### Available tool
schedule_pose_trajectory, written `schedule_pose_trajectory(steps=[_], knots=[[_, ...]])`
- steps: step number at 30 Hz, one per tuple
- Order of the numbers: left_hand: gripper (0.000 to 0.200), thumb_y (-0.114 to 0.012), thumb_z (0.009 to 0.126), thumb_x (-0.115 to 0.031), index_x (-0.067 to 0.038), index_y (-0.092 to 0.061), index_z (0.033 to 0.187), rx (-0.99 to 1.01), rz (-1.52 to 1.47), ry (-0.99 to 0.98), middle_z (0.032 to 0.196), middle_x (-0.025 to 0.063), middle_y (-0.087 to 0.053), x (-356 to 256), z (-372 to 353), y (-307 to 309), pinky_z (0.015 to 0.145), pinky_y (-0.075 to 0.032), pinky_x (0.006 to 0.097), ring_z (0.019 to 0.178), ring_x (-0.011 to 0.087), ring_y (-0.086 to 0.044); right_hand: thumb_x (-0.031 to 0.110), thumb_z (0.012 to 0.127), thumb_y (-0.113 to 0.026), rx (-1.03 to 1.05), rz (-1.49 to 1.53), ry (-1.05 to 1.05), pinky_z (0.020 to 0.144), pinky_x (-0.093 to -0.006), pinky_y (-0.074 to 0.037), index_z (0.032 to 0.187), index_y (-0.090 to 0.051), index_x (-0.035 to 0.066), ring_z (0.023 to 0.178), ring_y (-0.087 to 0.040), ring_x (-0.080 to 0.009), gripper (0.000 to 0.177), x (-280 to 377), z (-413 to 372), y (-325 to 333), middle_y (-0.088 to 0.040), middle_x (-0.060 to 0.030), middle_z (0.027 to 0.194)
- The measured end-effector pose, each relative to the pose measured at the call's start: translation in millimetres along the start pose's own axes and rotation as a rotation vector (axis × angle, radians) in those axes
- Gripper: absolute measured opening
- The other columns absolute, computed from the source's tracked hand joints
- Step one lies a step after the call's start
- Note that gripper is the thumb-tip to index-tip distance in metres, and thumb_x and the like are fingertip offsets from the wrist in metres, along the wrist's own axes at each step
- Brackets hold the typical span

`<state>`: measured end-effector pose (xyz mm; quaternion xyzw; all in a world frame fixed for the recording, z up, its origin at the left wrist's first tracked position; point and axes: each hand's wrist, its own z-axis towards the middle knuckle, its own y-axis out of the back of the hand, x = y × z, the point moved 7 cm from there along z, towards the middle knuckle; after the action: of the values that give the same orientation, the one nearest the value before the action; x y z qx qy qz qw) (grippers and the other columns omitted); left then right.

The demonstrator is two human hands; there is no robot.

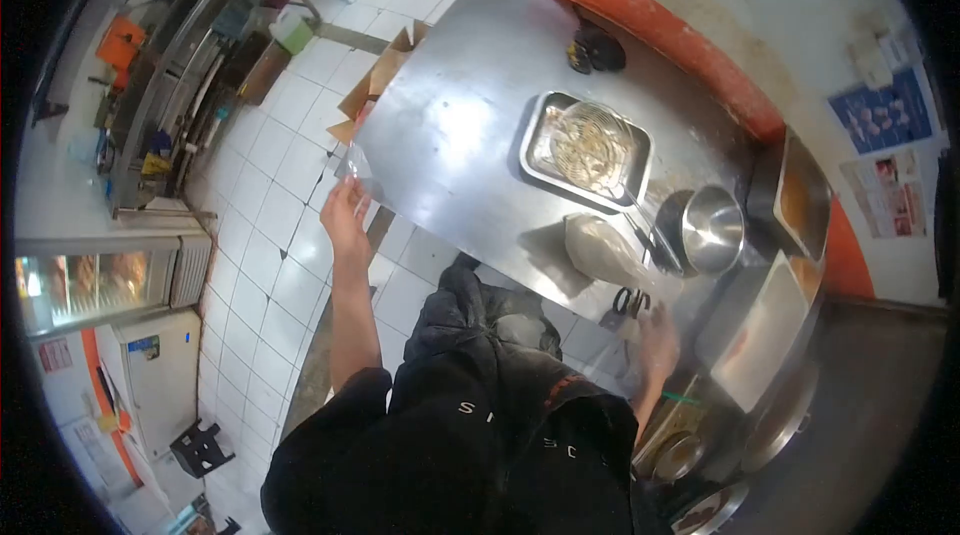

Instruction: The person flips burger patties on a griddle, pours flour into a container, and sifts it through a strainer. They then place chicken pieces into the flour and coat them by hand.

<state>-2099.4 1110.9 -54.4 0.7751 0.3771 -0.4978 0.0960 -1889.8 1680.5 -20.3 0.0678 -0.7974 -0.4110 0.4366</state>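
Note:
My left hand (345,212) is closed, pinching a piece of clear plastic (357,167) beside the steel table's left edge. My right hand (657,343) is at the near edge, fingers apart and somewhat blurred, close to black-handled scissors (631,301). Just beyond them lies a clear plastic bag (604,247) with pale contents, its loose end reaching towards my right hand. Behind the bag is a rectangular metal tray (531,157) holding a round wire whisk or strainer (590,147); a dark-handled utensil (650,233) leans out of it.
A steel bowl (713,228) stands on the table (440,125) right of the tray. Deep metal containers (765,330) line the right side. A dark object (600,50) sits at the far edge. A cardboard box (370,85) is on the left, over the tiled floor (265,205).

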Motion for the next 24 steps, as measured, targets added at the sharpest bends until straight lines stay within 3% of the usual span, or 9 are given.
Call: schedule_pose_trajectory(steps=[6, 9, 12, 13, 14, 16, 19, 23, 24], knots=[[0.024, -0.06, 0.093, -0.009, 0.004, -0.067, 0.111, 0.083, 0.23, -0.257, 0.098, 0.0137, -0.068, -48.1, 201.2, -38.0, 0.062, -0.055, 0.0329, 0.08, 0.02, -0.069, 0.023, 0.093, -0.066, -0.234, 0.06, -0.141, 0.099, -0.0396, -0.047, 0.137, -0.054, -0.002, 0.12, -0.061, -0.0297, 0.052, -10.4, -60.0, -4.7, -0.061, -0.0256, 0.13], [0.03, -0.062, 0.09, -0.014, 0.007, -0.066, 0.111, 0.145, 0.384, -0.196, 0.101, 0.0205, -0.068, -28.2, 322.8, -43.9, 0.061, -0.058, 0.0366, 0.078, 0.0242, -0.071, 0.023, 0.094, -0.066, -0.253, 0.174, -0.203, 0.098, -0.0391, -0.048, 0.136, -0.054, -0.004, 0.118, -0.062, -0.0271, 0.051, 8.7, -122.6, -41.0, -0.062, -0.0243, 0.129], [0.045, -0.063, 0.085, -0.018, 0.008, -0.06, 0.122, 0.111, 1.085, 0.0, 0.112, 0.0248, -0.066, -23.0, 355.4, -23.2, 0.074, -0.059, 0.0387, 0.09, 0.0298, -0.071, 0.024, 0.095, -0.067, -0.232, 0.382, -0.336, 0.097, -0.0391, -0.049, 0.134, -0.056, -0.002, 0.112, -0.064, -0.0286, 0.049, -94.1, -186.6, -107.8, -0.061, -0.0211, 0.131], [0.05, -0.062, 0.083, -0.02, 0.006, -0.057, 0.125, 0.029, 1.137, -0.286, 0.118, 0.0257, -0.064, -37.7, 347.5, -14.8, 0.081, -0.057, 0.0399, 0.097, 0.0324, -0.069, 0.025, 0.094, -0.068, -0.2, 0.5, -0.453, 0.096, -0.0403, -0.049, 0.132, -0.059, 0.0, 0.11, -0.065, -0.0304, 0.047, -117.7, -215.0, -135.6, -0.062, -0.02, 0.131], [0.055, -0.061, 0.081, -0.021, 0.005, -0.055, 0.129, -0.051, 1.171, -0.579, 0.123, 0.0266, -0.062, -54.2, 327.8, -10.5, 0.088, -0.055, 0.0411, 0.103, 0.0351, -0.068, 0.035, 0.096, -0.065, -0.075, 0.817, -0.581, 0.093, -0.0443, -0.051, 0.133, -0.059, 0.003, 0.104, -0.066, -0.0334, 0.049, -205.3, -250.5, -181.6, -0.065, -0.0186, 0.123], [0.053, -0.056, 0.081, -0.017, 0.002, -0.054, 0.131, -0.052, 1.025, -0.47, 0.129, 0.0245, -0.06, -51.0, 297.3, 31.0, 0.1, -0.047, 0.0436, 0.114, 0.0378, -0.061, 0.051, 0.099, -0.052, 0.877, 1.356, -1.247, 0.078, -0.039, -0.058, 0.137, -0.055, 0.009, 0.096, -0.069, -0.0279, 0.056, -333.8, -331.2, -303.9, -0.066, -0.0146, 0.117], [0.052, -0.06, 0.084, -0.024, 0.009, -0.056, 0.123, -0.174, 1.033, -0.587, 0.124, 0.0278, -0.06, 50.0, 336.4, 178.9, 0.104, -0.043, 0.047, 0.119, 0.0426, -0.055, 0.048, 0.098, -0.053, 0.311, 0.728, -0.831, 0.083, -0.042, -0.055, 0.138, -0.053, 0.008, 0.101, -0.066, -0.0285, 0.056, -258.1, -392.7, -298.9, -0.065, -0.0143, 0.12], [0.065, -0.061, 0.085, -0.043, 0.011, -0.057, 0.12, 0.09, 1.482, 0.123, 0.119, 0.031, -0.063, 191.0, 269.8, 327.4, 0.1, -0.045, 0.0486, 0.114, 0.0458, -0.06, 0.046, 0.097, -0.054, 0.117, 0.731, -0.757, 0.09, -0.0461, -0.052, 0.139, -0.051, 0.008, 0.108, -0.062, -0.0294, 0.057, -211.6, -490.2, -338.1, -0.063, -0.0139, 0.123], [0.064, -0.062, 0.084, -0.042, 0.01, -0.058, 0.119, 0.149, 1.563, 0.033, 0.119, 0.0309, -0.064, 213.9, 233.5, 323.3, 0.1, -0.045, 0.0477, 0.114, 0.0451, -0.061, 0.045, 0.097, -0.055, 0.06, 0.745, -0.745, 0.092, -0.0471, -0.051, 0.139, -0.051, 0.007, 0.109, -0.061, -0.0296, 0.057, -205.0, -519.9, -348.6, -0.063, -0.0138, 0.124]])
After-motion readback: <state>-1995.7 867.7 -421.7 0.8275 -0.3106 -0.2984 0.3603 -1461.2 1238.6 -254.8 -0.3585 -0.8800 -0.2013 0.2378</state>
